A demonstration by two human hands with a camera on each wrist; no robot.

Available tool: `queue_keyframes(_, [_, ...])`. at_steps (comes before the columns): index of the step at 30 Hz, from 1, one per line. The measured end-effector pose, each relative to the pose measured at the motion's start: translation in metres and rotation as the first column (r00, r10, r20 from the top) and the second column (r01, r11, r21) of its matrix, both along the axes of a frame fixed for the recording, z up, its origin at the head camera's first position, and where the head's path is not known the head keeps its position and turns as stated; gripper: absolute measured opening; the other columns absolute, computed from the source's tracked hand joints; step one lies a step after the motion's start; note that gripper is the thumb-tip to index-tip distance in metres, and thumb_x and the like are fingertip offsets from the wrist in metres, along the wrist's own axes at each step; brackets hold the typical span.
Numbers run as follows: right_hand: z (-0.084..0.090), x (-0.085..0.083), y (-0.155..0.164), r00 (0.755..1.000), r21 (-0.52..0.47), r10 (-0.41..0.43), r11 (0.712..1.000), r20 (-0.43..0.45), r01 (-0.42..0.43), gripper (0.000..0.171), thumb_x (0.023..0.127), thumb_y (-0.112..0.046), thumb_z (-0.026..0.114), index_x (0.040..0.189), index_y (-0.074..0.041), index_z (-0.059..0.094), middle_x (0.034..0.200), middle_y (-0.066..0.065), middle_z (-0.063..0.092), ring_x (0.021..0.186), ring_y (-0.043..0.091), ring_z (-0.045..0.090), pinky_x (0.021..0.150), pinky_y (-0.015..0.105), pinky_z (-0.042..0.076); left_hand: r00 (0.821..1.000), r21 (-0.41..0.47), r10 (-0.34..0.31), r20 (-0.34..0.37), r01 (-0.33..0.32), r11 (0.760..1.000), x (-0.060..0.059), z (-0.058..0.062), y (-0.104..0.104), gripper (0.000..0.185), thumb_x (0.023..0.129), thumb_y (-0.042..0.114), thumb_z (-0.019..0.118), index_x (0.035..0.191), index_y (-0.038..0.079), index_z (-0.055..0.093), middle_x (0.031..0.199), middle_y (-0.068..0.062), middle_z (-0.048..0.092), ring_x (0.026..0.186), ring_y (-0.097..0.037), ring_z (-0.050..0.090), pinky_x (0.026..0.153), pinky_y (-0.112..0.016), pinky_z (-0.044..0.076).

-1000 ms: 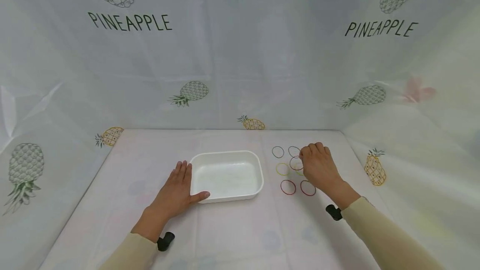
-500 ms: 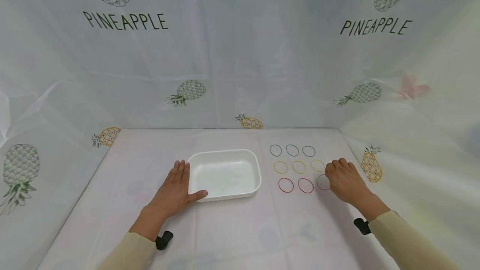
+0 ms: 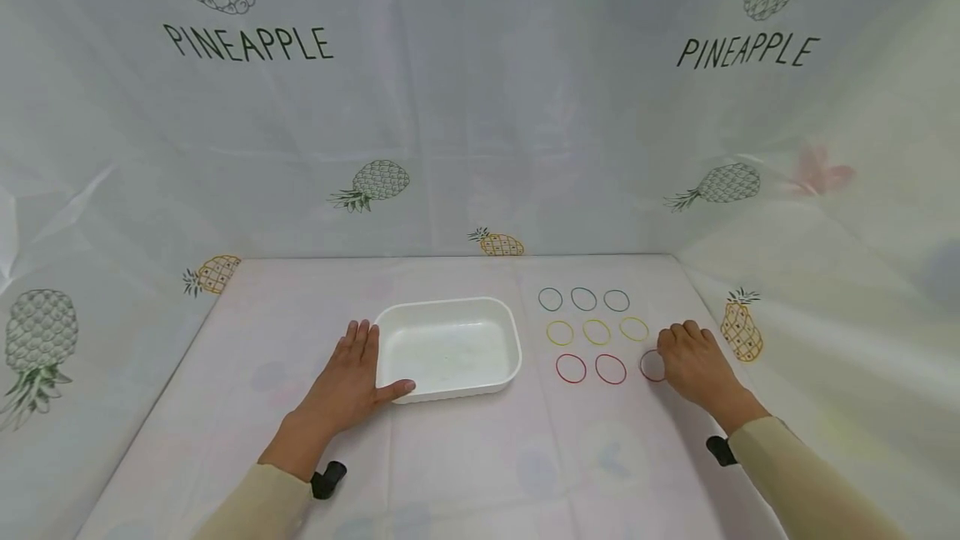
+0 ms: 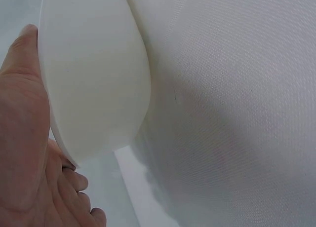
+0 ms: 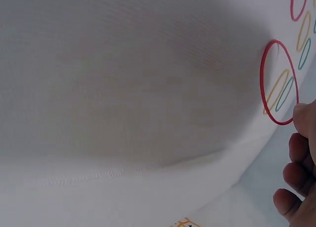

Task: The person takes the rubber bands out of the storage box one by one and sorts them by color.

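My right hand (image 3: 693, 363) pinches a red rubber band (image 5: 262, 81) between thumb and fingertip, low over the table at the right. In the right wrist view the band is tilted up, its upper end right at the cloth; in the head view it looks dark. Two more red rubber bands (image 3: 571, 382) lie to its left, in the nearest row. My left hand (image 3: 341, 382) rests against the left end of a white tray (image 3: 450, 348), fingers straight along its side and thumb over the near rim. No item shows inside the tray.
Behind the red row lie three yellow rubber bands (image 3: 559, 345), then three green ones (image 3: 550, 311). A pale cloth (image 3: 465, 473) covers the table. Pineapple-printed sheets (image 3: 487, 107) stand at the back and on both sides.
My right hand has moved right and toward me with the red band, from over the back rows to the right end of the red row. The left hand and tray have stayed put.
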State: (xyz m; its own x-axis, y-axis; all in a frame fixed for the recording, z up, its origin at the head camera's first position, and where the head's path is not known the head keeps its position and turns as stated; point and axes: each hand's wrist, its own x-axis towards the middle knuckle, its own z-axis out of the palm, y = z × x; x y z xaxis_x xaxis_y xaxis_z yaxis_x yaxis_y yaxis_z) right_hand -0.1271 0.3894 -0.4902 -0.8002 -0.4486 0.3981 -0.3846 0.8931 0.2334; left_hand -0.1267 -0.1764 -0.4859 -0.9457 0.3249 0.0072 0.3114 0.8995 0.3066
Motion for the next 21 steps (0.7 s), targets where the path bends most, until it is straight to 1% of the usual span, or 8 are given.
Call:
queue_keyframes(2, [-0.004, -0.003, 0.002, 1.000, -0.002, -0.008, 1.000, 0.015, 0.008, 0.029, 0.089, -0.005, 0.073, 0.076, -0.005, 0.046, 0.070, 0.003, 0.037, 0.071, 0.028, 0.041, 0.060, 0.038, 0.033, 1.000, 0.004, 0.001, 0.003, -0.001, 1.000, 0.000, 0.000, 0.000, 0.119, 0.095, 0.076, 0.058, 0.162, -0.014, 0.018, 0.171, -0.035, 0.014, 0.161, -0.051, 0.008, 0.130, -0.061, 0.014])
queue_keyframes(6, [-0.011, -0.010, 0.005, 0.996, 0.008, -0.044, 0.999, 0.072, 0.043, 0.027, 0.091, -0.004, 0.070, 0.078, -0.005, 0.046, 0.072, 0.005, 0.042, 0.075, 0.030, 0.043, 0.062, 0.041, 0.037, 1.000, 0.007, 0.001, 0.005, -0.001, 1.000, 0.001, 0.000, 0.000, 0.119, 0.095, 0.076, 0.058, 0.162, -0.014, 0.018, 0.171, -0.035, 0.014, 0.161, -0.050, 0.007, 0.130, -0.061, 0.014])
queue_keyframes(8, [-0.014, -0.012, 0.005, 0.994, 0.013, -0.059, 0.998, 0.096, 0.058, 0.028, 0.092, -0.004, 0.069, 0.077, -0.005, 0.046, 0.073, 0.006, 0.043, 0.075, 0.030, 0.043, 0.062, 0.041, 0.037, 1.000, 0.013, -0.001, 0.006, 0.001, 1.000, 0.001, 0.001, 0.001, 0.120, 0.094, 0.076, 0.058, 0.162, -0.015, 0.019, 0.170, -0.036, 0.014, 0.161, -0.051, 0.007, 0.130, -0.062, 0.014])
queue_keyframes(11, [-0.017, -0.013, 0.004, 0.990, 0.011, -0.077, 0.997, 0.118, 0.076, 0.027, 0.093, -0.003, 0.068, 0.078, -0.005, 0.046, 0.073, 0.006, 0.043, 0.076, 0.030, 0.044, 0.062, 0.041, 0.037, 1.000, 0.019, 0.003, 0.013, -0.003, 1.000, 0.002, 0.000, 0.002, 0.120, 0.094, 0.076, 0.059, 0.162, -0.014, 0.019, 0.171, -0.035, 0.014, 0.161, -0.050, 0.007, 0.130, -0.062, 0.014])
queue_keyframes(14, [-0.019, -0.014, -0.001, 0.987, -0.001, -0.093, 0.996, 0.129, 0.094, 0.022, 0.093, -0.002, 0.068, 0.082, -0.003, 0.049, 0.075, 0.008, 0.047, 0.078, 0.033, 0.046, 0.063, 0.044, 0.039, 1.000, 0.020, 0.014, 0.008, -0.014, 1.000, 0.004, 0.000, 0.002, 0.120, 0.093, 0.076, 0.061, 0.162, -0.014, 0.020, 0.170, -0.035, 0.015, 0.161, -0.051, 0.008, 0.130, -0.064, 0.014])
queue_keyframes(16, [-0.019, -0.014, -0.006, 0.989, -0.025, -0.102, 0.994, 0.110, 0.105, 0.018, 0.093, -0.002, 0.068, 0.084, -0.002, 0.052, 0.076, 0.010, 0.049, 0.079, 0.035, 0.048, 0.063, 0.046, 0.041, 1.000, 0.008, 0.026, -0.003, -0.026, 1.000, 0.005, 0.000, 0.002, 0.120, 0.093, 0.076, 0.060, 0.162, -0.014, 0.020, 0.170, -0.035, 0.015, 0.161, -0.051, 0.009, 0.130, -0.064, 0.014])
queue_keyframes(19, [-0.019, -0.015, -0.020, 0.993, -0.101, -0.106, 0.989, 0.044, 0.110, 0.013, 0.090, -0.003, 0.070, 0.086, 0.000, 0.058, 0.079, 0.014, 0.056, 0.081, 0.039, 0.052, 0.064, 0.051, 0.043, 0.999, -0.005, 0.042, -0.030, -0.042, 0.999, 0.006, 0.000, 0.003, 0.118, 0.094, 0.075, 0.061, 0.161, -0.015, 0.024, 0.169, -0.036, 0.018, 0.160, -0.052, 0.012, 0.129, -0.065, 0.016])
queue_keyframes(21, [-0.017, -0.014, -0.035, 0.993, -0.161, -0.117, 0.980, 0.005, 0.116, 0.012, 0.090, -0.006, 0.072, 0.089, 0.001, 0.062, 0.084, 0.016, 0.061, 0.085, 0.041, 0.056, 0.068, 0.054, 0.046, 0.998, -0.016, 0.052, -0.047, -0.052, 0.999, 0.007, 0.001, 0.005, 0.117, 0.093, 0.075, 0.061, 0.160, -0.015, 0.026, 0.169, -0.036, 0.019, 0.160, -0.052, 0.014, 0.129, -0.065, 0.017])
